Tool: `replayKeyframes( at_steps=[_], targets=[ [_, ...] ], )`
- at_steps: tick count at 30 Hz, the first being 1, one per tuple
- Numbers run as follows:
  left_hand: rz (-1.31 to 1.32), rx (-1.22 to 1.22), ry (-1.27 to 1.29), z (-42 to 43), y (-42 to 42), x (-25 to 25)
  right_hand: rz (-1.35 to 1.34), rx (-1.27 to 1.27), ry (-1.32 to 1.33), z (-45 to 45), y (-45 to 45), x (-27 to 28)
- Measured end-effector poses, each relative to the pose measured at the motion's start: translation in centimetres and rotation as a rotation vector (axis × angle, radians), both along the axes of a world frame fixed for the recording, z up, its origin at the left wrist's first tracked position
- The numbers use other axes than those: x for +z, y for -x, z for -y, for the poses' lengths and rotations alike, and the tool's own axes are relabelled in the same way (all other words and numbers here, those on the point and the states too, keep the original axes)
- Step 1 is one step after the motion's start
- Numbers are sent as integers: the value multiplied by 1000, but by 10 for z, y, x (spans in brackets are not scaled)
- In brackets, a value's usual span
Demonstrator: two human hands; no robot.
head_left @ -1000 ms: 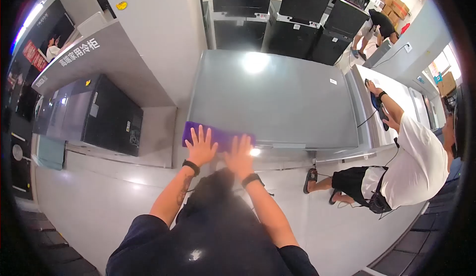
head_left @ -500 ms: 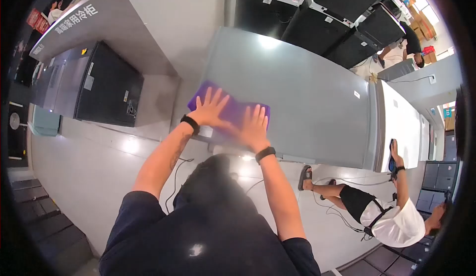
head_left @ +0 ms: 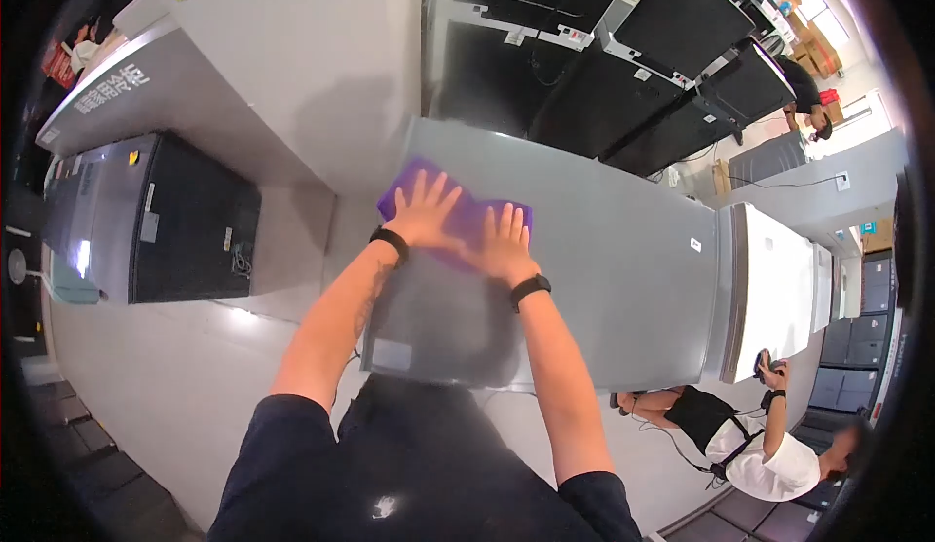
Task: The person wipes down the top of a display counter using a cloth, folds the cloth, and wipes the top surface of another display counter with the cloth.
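A purple cloth [head_left: 469, 213] lies spread on the flat grey top of a large appliance [head_left: 614, 260], near its left end. Pressed flat on the cloth's left part is my left hand [head_left: 425, 213], its fingers spread. My right hand [head_left: 501, 246] rests on the right part, fingers stretched out and somewhat apart, slightly blurred. Both palms hide some of the cloth, and neither hand grips it. A pale label [head_left: 391, 355] sits on the near left corner of the grey surface.
Black appliances [head_left: 584, 104] stand beyond the far edge. To the right, a co-worker in a white shirt [head_left: 774, 459] has a hand at a white appliance [head_left: 774, 284]. A dark cabinet [head_left: 195, 225] stands at left. Another person [head_left: 806, 94] bends over at the back right.
My hands and the cloth have moved away from the near edge, farther across the grey top. The view has shifted too. The co-worker's hand is now lower, near the white appliance's edge.
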State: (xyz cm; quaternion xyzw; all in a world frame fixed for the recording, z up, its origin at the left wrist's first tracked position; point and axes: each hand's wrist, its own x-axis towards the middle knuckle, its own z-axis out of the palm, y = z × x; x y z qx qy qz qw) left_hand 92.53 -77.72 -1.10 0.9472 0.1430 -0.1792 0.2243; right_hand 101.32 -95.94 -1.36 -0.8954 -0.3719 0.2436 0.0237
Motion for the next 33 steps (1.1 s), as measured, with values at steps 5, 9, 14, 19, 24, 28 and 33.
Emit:
replayKeyframes(
  at_steps=[5,9,14,19,24,28,33],
  targets=[
    [-21,33,-15,-37,-54,1,22,-97,-27,-39,-42,-10],
    [-11,80,-8,-61,-87,-7,76,-125,-69,-56,-73,-19],
    [13,156,-20,-69,-109,-8,112,-93,-71,-70,-110,-25],
    [-14,155,5,-76,-122,-2,89,-103,-51,-79,-122,-9],
    [5,128,11,-85,-132,-7,174,-93,-79,-82,-131,-25],
    [69,140,-20,-81,-125,2,169,-98,-38,-84,-125,-14],
    [138,167,-112,-67,-110,-21,150,-150,-6,-82,-100,-10]
  ],
)
